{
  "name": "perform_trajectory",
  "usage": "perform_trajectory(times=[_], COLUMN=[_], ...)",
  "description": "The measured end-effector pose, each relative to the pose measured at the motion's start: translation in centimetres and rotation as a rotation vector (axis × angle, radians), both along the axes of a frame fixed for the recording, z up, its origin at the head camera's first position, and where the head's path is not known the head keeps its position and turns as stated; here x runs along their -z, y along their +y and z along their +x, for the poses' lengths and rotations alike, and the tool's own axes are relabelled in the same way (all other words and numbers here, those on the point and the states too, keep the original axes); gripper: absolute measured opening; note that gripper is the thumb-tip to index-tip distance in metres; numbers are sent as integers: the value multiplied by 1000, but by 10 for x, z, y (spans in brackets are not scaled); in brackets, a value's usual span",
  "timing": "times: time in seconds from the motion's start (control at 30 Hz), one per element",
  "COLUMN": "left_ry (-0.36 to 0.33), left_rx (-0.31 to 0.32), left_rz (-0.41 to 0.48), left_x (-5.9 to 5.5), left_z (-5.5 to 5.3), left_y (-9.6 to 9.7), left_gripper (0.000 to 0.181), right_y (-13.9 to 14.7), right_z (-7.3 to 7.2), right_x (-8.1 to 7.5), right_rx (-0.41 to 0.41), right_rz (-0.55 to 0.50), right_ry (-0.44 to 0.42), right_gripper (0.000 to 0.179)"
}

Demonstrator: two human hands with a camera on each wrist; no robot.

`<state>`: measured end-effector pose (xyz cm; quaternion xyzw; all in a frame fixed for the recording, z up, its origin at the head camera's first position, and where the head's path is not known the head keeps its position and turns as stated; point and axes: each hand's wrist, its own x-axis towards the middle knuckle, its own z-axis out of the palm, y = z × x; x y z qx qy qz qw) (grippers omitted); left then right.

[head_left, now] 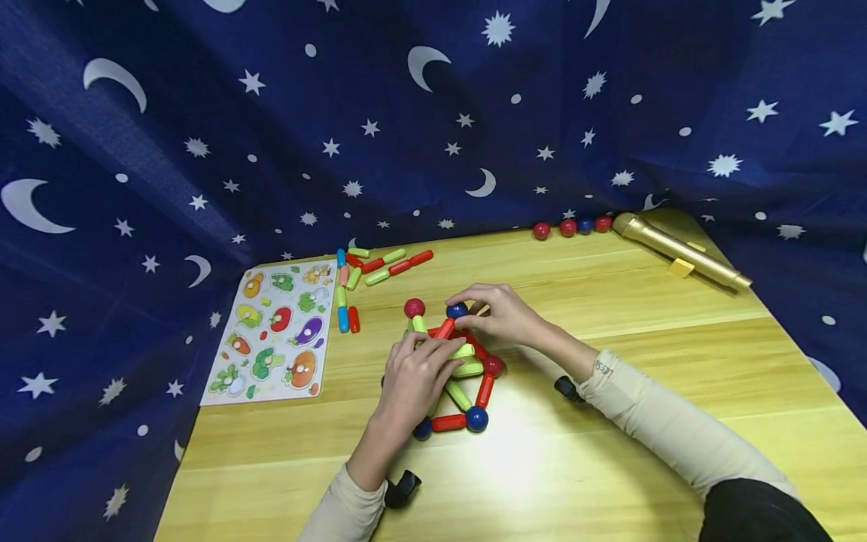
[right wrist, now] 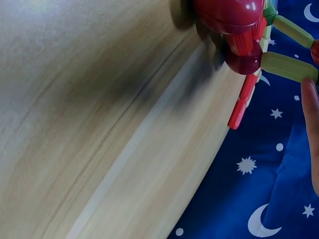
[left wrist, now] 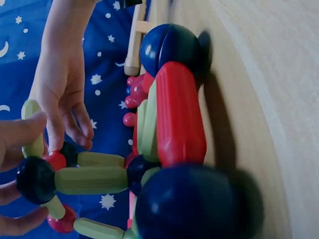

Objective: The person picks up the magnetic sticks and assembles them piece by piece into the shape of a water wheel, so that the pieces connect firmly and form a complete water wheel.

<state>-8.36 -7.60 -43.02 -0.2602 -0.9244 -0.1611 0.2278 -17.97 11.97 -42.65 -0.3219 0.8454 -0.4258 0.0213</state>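
Note:
A frame of magnetic sticks and balls stands on the table, its base showing a red stick [head_left: 449,423] and a blue ball [head_left: 477,418] near the front. My left hand [head_left: 418,375] reaches over its left side; in the left wrist view the fingers hold an upright yellow-green stick [left wrist: 33,119] above a dark blue ball [left wrist: 36,179]. My right hand [head_left: 504,315] pinches another blue ball [head_left: 457,310] at the top end of a red stick [head_left: 445,329]. Left of that, a red ball [head_left: 415,307] tops a yellow-green stick. My left hand hides part of the frame.
Loose magnetic sticks [head_left: 375,265] lie at the back left, beside a vegetable puzzle board [head_left: 330,316]. Several balls [head_left: 567,228] line the back edge, near a gold microphone [head_left: 684,251]. A dark blue starry cloth [head_left: 433,128] hangs behind the wooden table [head_left: 609,467].

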Motion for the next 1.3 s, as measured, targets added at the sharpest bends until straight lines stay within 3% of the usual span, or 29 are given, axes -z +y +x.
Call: perform_trajectory(times=[0.33, 0.6, 0.73, 0.83, 0.93, 1.03, 1.1, 1.2, 1.3], left_ry=[0, 25, 32, 27, 6, -13, -18, -14, -1], left_rx=[-26, -40, -43, -47, -51, -57, -61, -65, -62], left_rz=[-31, -39, -17, -13, 6, 22, 30, 33, 42], left_x=[0, 3, 5, 4, 4, 4, 4, 4, 4], left_z=[-1, -2, -1, -1, -1, -2, -1, 0, 2], left_y=[7, 9, 10, 11, 13, 13, 13, 12, 11], left_gripper=[34, 31, 32, 32, 33, 32, 32, 31, 31], right_y=[2, 1, 0, -4, -15, -35, -48, -66, -77], right_z=[-3, -10, -24, -49, -84, -119, -137, -152, -151], right_x=[-1, -9, -18, -24, -20, -3, 11, 33, 46], right_rx=[2, -24, -107, -120, -62, -11, -13, -56, -63], right_rz=[-12, 54, 132, 145, 226, 417, 548, 708, 782], right_ry=[-25, -56, -145, -220, -107, 125, 230, 309, 384], right_gripper=[32, 30, 27, 23, 19, 21, 27, 38, 35])
